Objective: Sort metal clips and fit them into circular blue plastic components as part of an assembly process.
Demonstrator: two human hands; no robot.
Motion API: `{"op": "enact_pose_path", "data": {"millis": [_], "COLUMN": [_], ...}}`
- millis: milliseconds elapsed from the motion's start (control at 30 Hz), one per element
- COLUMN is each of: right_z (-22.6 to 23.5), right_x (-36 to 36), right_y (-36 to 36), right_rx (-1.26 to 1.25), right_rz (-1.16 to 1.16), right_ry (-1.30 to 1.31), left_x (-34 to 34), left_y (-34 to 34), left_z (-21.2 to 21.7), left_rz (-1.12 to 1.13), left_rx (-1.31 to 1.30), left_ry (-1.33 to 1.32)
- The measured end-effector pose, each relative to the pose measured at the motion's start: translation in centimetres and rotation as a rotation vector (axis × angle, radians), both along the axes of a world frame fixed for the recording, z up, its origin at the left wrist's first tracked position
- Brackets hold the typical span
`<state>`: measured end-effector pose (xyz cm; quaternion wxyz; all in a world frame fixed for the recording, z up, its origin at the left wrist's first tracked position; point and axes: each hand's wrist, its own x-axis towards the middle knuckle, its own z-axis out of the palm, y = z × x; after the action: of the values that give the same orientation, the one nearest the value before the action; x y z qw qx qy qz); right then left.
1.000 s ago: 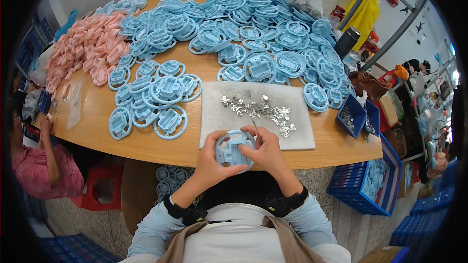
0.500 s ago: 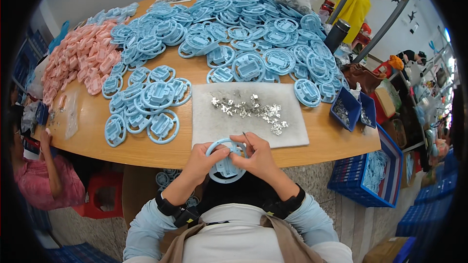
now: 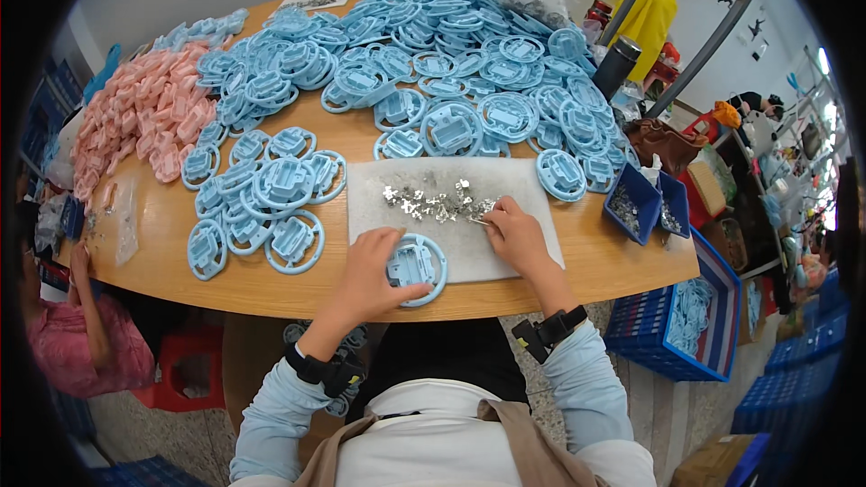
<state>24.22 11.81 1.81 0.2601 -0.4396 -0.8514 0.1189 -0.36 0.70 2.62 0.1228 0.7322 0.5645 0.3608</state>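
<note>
My left hand (image 3: 365,275) is closed on the left side of a light blue round plastic part (image 3: 413,263), thumb below and fingers above. The part rests at the near edge of a white pad (image 3: 379,207), its moulded hollow facing up. Over the pad, my right hand (image 3: 519,234) pinches a thin metal tool (image 3: 478,220), its exact kind too small to make out. The tool's tip is at a scatter of small shiny metal pieces (image 3: 433,206).
Blue round parts (image 3: 290,182) lie left of the pad, with a large heap (image 3: 451,63) behind. Pink parts (image 3: 149,108) are piled far left. Blue bins (image 3: 634,203) of small metal bits and a dark flask (image 3: 617,65) stand right. Other people sit left and opposite.
The blue part has gone from in front of my body onto the pad's near edge, now in my left hand alone. My right hand has moved forward and right to the metal pieces.
</note>
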Motion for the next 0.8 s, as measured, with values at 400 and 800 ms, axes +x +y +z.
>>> {"op": "enact_pose_path", "data": {"millis": [400,800], "right_z": [0.9,-0.3], "right_x": [-2.3,-4.2], "right_y": [-1.5,-2.6], "right_rx": [-0.087,-0.359], "right_rz": [-0.019,-0.060], "right_ry": [0.029,0.210], "left_x": [0.3,-0.1], "left_y": [-1.3,-1.1], "left_z": [-0.6,-1.0], "left_rz": [-0.081,-0.070], "left_rx": [-0.038,-0.016], "left_ry": [0.023,0.004]}}
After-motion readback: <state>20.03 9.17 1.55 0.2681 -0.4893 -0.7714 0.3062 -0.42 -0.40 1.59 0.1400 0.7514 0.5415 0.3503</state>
